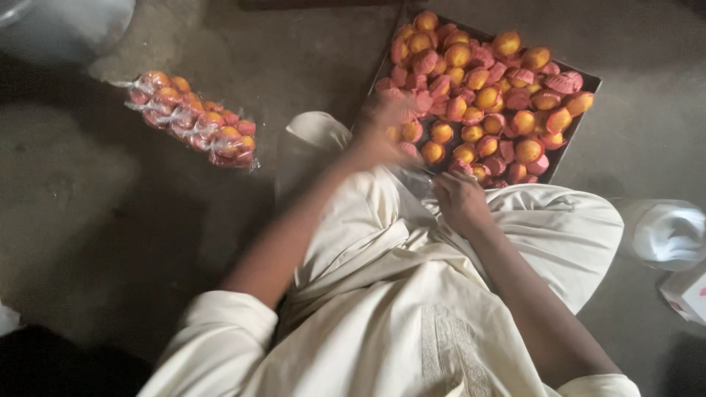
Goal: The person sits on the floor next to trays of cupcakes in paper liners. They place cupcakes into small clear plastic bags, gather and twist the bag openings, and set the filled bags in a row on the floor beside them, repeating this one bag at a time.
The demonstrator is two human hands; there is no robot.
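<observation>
A dark tray [581, 110] on the floor holds several small yellow cakes [471, 95] in pink paper cups, piled loosely. My left hand [382, 125] is blurred with motion at the tray's near left corner, right over the cakes; its fingers cannot be made out. My right hand [460, 200] rests on my lap in front of the tray, fingers curled on the edge of a clear plastic bag [413, 178] that lies between my two hands. I sit on the floor in pale cream clothing [412, 294].
A row of cakes sealed in clear bags [193, 121] lies on the concrete floor to the left. A white bundle in clear plastic [665, 231] and a small white box [687, 294] sit at the right. A grey sack [70, 26] is at top left.
</observation>
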